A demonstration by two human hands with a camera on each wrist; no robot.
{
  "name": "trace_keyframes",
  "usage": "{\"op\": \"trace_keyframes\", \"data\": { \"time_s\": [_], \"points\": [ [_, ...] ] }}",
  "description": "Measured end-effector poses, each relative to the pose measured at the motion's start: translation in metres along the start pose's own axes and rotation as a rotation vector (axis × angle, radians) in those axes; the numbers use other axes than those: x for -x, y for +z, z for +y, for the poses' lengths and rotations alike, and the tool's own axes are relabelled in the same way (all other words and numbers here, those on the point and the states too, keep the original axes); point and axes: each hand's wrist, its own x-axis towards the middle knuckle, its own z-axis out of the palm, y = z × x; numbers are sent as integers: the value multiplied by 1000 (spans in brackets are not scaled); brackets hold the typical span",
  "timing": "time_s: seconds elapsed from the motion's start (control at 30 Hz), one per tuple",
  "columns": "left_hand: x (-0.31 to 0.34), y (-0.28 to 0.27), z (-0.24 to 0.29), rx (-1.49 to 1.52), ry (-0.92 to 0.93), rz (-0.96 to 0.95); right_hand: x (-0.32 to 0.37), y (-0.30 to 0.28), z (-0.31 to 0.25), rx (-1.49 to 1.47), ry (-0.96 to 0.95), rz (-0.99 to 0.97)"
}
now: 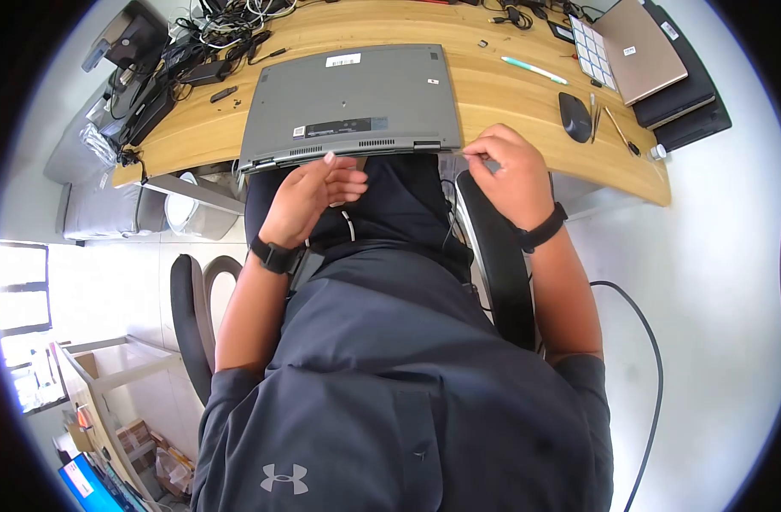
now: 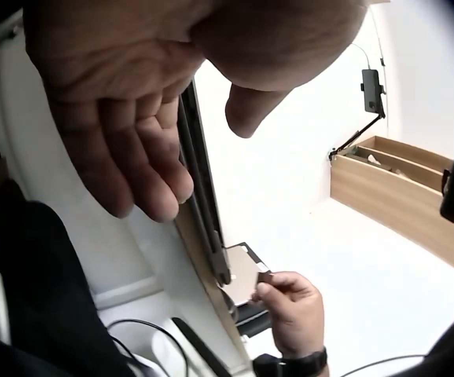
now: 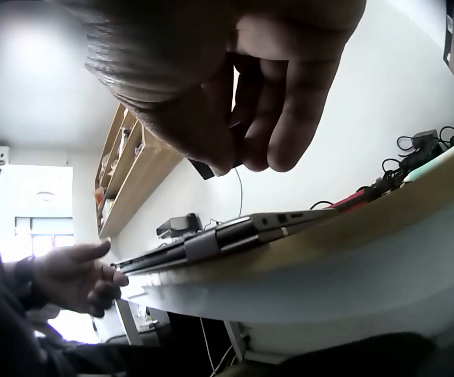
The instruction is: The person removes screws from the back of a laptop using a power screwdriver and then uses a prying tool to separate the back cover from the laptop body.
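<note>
A grey laptop [image 1: 348, 98] lies closed and bottom side up on the wooden desk, its hinge edge with the vents toward me. My right hand [image 1: 516, 175] is beside the laptop's near right corner, thumb and fingertips together. In the left wrist view, that hand pinches a small dark flat piece [image 2: 264, 277]; its dark end [image 3: 202, 168] sticks out past the fingers in the right wrist view. Just below the hinge edge, my left hand [image 1: 309, 192] hangs with loosely bent fingers and holds nothing.
Right of the laptop lie a black mouse [image 1: 574, 117], a light green pen [image 1: 534, 70] and thin tools [image 1: 616, 125]. Behind them rests a gold laptop [image 1: 642, 55]. Tangled cables [image 1: 215, 38] fill the back left. Chair armrests [image 1: 493, 247] stand beside me.
</note>
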Motion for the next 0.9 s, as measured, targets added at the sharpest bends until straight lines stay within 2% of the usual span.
{"op": "trace_keyframes", "data": {
  "time_s": [0.13, 0.27, 0.4, 0.57, 0.9],
  "points": [
    [-11, 9, -2, 178, -99, -30, -4, 9, 5, 58, -107, 6],
    [-8, 7, 2, 253, -121, -45, -5, 14, 8, 64, -125, -3],
    [-10, 4, 2, 259, -106, -70, -6, 17, 7, 93, -138, 1],
    [-11, 6, -7, 440, -76, -97, -2, 14, 9, 111, -145, 6],
    [-15, 2, -17, 511, -59, -134, 0, 16, 7, 151, -167, 18]
  ]
}}
